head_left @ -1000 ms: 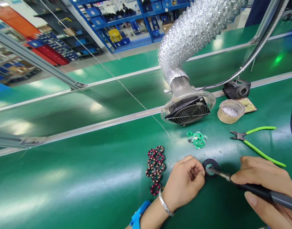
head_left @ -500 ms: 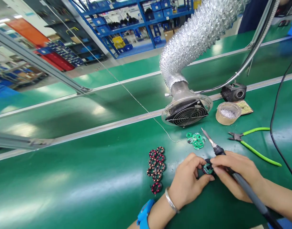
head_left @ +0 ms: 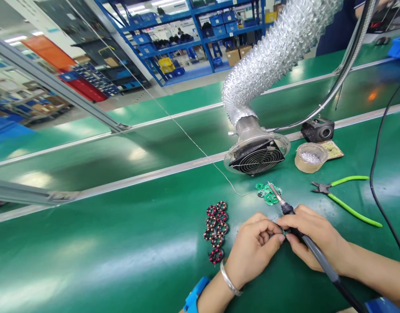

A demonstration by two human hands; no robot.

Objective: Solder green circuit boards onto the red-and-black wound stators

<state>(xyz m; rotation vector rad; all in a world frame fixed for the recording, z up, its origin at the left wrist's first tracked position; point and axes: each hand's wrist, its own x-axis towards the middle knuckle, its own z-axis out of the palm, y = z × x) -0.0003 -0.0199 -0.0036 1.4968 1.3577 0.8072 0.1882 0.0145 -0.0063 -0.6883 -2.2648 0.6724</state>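
My left hand [head_left: 253, 245] is closed, pinching a small motor coil with a round green circuit board [head_left: 284, 232] between thumb and fingertips. Most of that part is hidden by the fingers. A soldering iron [head_left: 287, 208] lies across my right hand [head_left: 322, 237], which is closed around it, while its thumb and fingertips also meet at the small part. The iron's tip points up and left, over a pile of green ring-shaped circuit boards [head_left: 267, 195]. Left of my hands, several copper-wound coils [head_left: 216, 240] sit in two columns, with a red one at the near end.
A fume fan [head_left: 258, 160] on a silver duct [head_left: 252, 69] stands behind the boards. Green-handled cutters [head_left: 350, 206], a tub of shiny bits [head_left: 309, 158], a sponge tray [head_left: 332, 150] and a black holder [head_left: 318, 129] are at right. Solder wire [head_left: 189, 139] hangs diagonally; a black cable [head_left: 373, 174] runs down the right.
The small part has been tilted, so its board face is now mostly hidden between my fingers. The soldering iron's tip has shifted left and slightly down, over the pile of boards.
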